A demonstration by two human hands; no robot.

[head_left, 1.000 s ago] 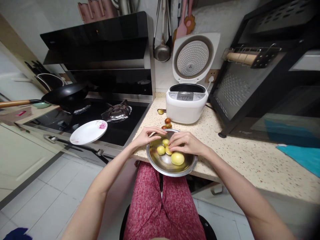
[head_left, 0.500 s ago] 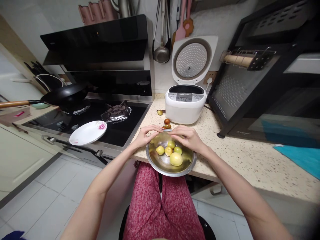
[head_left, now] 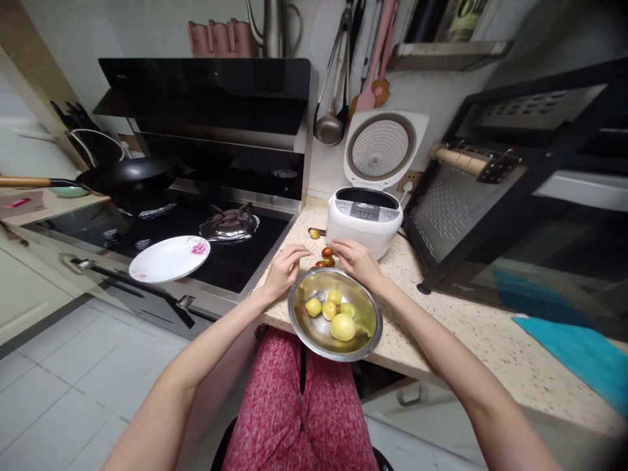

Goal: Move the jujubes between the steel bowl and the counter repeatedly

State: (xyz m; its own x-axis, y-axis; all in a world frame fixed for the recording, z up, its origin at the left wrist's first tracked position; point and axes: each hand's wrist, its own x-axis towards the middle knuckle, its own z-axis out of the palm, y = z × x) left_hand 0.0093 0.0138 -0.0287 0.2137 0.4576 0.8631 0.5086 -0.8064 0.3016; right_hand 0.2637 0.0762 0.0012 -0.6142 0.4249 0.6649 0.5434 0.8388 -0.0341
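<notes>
My right hand [head_left: 357, 260] and left hand [head_left: 286, 265], fingers loosely spread and holding nothing, hover by brown fruits [head_left: 326, 256] beyond the bowl [head_left: 299, 297]; I'd pinch each gently.
</notes>
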